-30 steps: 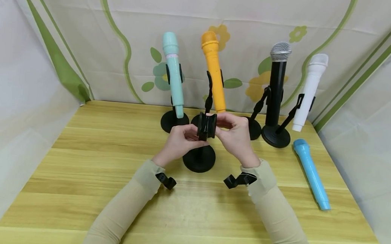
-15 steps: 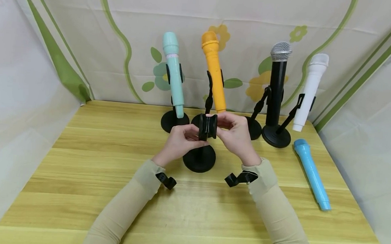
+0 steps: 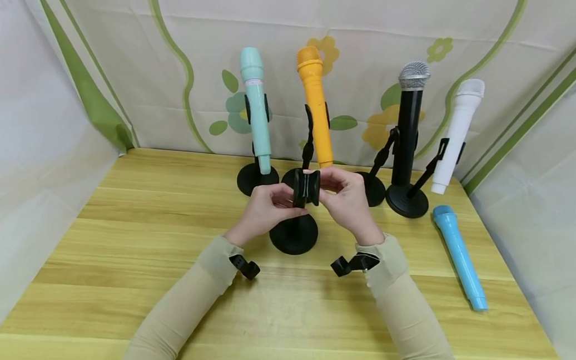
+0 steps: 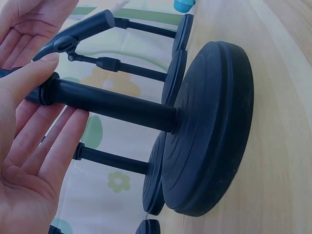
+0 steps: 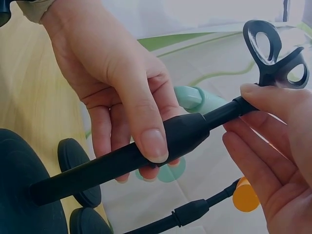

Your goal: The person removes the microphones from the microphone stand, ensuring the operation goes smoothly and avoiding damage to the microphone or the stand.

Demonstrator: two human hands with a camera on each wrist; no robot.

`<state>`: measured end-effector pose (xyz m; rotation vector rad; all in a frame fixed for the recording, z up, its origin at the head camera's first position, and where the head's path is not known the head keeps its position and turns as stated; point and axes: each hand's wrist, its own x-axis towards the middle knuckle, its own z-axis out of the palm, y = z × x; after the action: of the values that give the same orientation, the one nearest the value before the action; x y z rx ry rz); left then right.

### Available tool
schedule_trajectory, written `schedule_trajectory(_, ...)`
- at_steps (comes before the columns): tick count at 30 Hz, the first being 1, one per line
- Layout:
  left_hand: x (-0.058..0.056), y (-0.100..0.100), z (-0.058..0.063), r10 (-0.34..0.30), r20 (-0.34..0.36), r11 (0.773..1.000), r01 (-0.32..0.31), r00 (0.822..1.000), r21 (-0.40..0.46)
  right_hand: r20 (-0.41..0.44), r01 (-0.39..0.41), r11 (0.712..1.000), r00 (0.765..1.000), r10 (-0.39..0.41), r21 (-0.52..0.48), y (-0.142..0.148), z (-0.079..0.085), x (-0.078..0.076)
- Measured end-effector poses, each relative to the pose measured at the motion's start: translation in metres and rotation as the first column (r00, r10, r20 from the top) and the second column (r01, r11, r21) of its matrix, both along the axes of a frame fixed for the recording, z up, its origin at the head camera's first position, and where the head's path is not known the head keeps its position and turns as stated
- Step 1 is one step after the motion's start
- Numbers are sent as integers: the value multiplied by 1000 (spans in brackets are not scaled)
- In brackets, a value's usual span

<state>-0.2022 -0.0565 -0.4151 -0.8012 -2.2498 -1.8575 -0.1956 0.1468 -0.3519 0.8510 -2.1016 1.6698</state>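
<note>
A black desktop microphone stand point(image 3: 293, 235) stands upright on the table in front of the person, its forked clip point(image 5: 265, 56) holding no microphone. My left hand point(image 3: 262, 211) pinches the thick collar point(image 5: 190, 134) partway up the pole, thumb on one side and fingers behind. Higher up, my right hand point(image 3: 349, 200) pinches the thin rod just below the clip, as the right wrist view shows. In the left wrist view the round base point(image 4: 209, 131) appears large, resting on the wood. The clip top faces the head camera.
Behind stand several stands bearing mint point(image 3: 257, 105), orange point(image 3: 317, 107), black point(image 3: 408, 121) and white point(image 3: 457, 130) microphones. A blue microphone point(image 3: 459, 258) lies on the wooden table point(image 3: 163, 244) at the right. A patterned curtain point(image 3: 180, 5) hangs behind.
The clip and my right hand have shifted very slightly right since one second ago. Both hands keep their hold, and the base stays in place.
</note>
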Motion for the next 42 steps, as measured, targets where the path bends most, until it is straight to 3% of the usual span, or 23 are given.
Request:
schedule_trajectory(16, 0, 0, 0, 15, 1, 1000, -15, 1000, -3, 58, 36, 999, 998, -37, 28, -2, -3, 0)
schedule_trajectory(31, -1, -1, 1, 19, 8, 1000, -18, 1000, -14, -7, -12, 1000, 1000, 12, 6, 1, -8, -2)
schedule_trajectory(42, 1, 0, 2, 14, -4, 1000, -14, 1000, -25, 37, -23, 1000, 999, 23, -1, 1, -20, 0)
